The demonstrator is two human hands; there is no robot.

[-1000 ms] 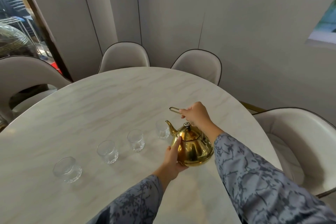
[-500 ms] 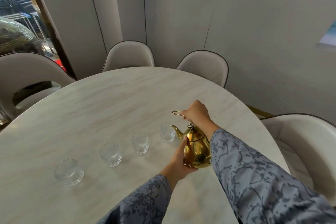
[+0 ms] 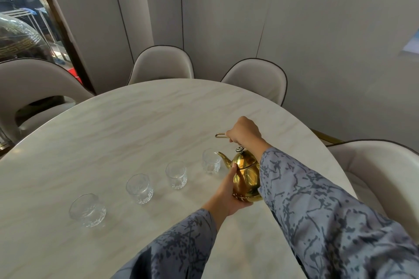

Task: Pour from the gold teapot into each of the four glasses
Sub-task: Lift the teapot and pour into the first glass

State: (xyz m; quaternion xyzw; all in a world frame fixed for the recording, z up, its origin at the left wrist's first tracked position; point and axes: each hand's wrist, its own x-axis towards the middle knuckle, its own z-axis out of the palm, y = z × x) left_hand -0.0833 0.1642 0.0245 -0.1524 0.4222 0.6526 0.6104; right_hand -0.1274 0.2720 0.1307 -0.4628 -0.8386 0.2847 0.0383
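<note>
A gold teapot (image 3: 246, 174) with a dark lid knob is held above the marble table (image 3: 136, 124). My right hand (image 3: 244, 131) is closed around its wire handle from above. My left hand (image 3: 229, 192) cups the pot's body from the left and underneath. The spout points left, its tip at the rim of the rightmost glass (image 3: 210, 161). Three more clear glasses stand in a row running to the near left: one (image 3: 176, 175), another (image 3: 139, 188), and the leftmost (image 3: 87, 209). All look empty.
Beige chairs ring the table: two at the far edge (image 3: 162, 63) (image 3: 258, 78), one at the left (image 3: 29, 84), one at the right (image 3: 383, 172). A glass dome (image 3: 18, 38) stands behind the left chair, by a window.
The teapot has shifted left toward the rightmost glass, so its spout tip now reaches the glass rim. Both hands kept their hold on it.
</note>
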